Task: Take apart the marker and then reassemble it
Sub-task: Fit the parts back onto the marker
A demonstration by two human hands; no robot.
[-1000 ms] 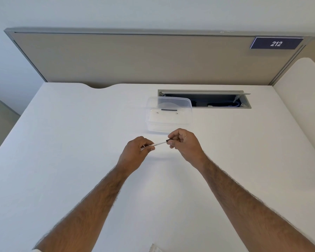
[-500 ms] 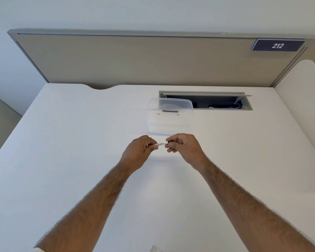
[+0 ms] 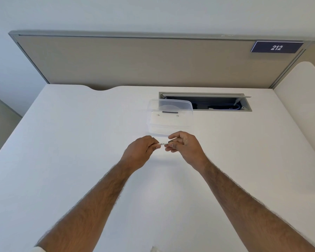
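A thin white marker (image 3: pixel 162 143) with a dark end is held level above the white desk (image 3: pixel 62 142), between both hands. My left hand (image 3: pixel 138 150) pinches its left end, and most of that end is hidden inside the fingers. My right hand (image 3: pixel 185 148) grips the dark right end (image 3: pixel 171 141) with thumb and fingers. Only a short white stretch with small print shows between the two hands.
A clear plastic box (image 3: pixel 170 116) stands just behind the hands, with a small dark piece (image 3: pixel 170 112) and two tiny parts inside. Behind it lies an open cable tray (image 3: pixel 205 101). A beige partition (image 3: pixel 135 60) closes the desk's far edge.
The two hands have come closer together along the marker, so less of the white barrel shows between them now. The view has shifted slightly.
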